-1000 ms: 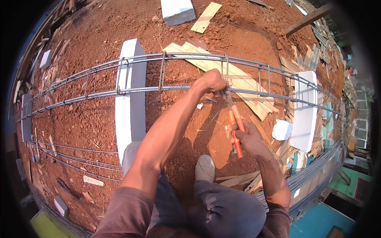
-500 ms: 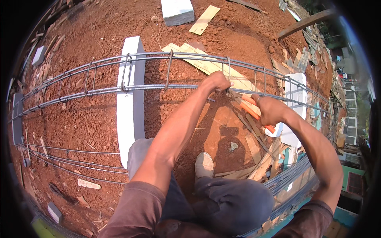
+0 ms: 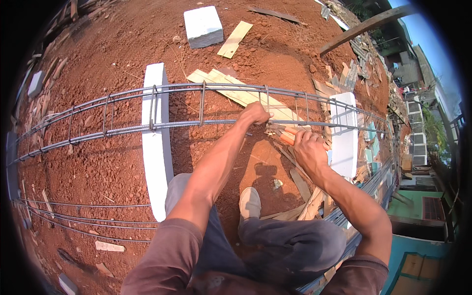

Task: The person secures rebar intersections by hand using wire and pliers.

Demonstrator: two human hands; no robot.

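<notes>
A long cage of steel bars (image 3: 196,124) with bent stirrups runs across in front of me, resting on white blocks. My left hand (image 3: 255,113) is closed at its near bars, beside a stirrup (image 3: 267,101); the fingers' exact hold is hidden. My right hand (image 3: 310,148) is wrapped around the orange handles of pincers (image 3: 288,135). The dark jaws of the pincers point left toward the near bars, just below my left fingertips. Whether they bite on a wire, I cannot make out.
One tall white block (image 3: 156,142) stands under the cage to the left, another white block (image 3: 344,135) to the right. Pale planks (image 3: 246,93) lie beyond the cage on red soil. Loose bars (image 3: 98,223) stretch at lower left. Scrap wood (image 3: 314,201) lies near my right knee.
My right hand has turned over and moved in closer to my left hand, swinging the pincers' handles toward level. My left hand keeps its place at the bars. The whole view has shifted slightly.
</notes>
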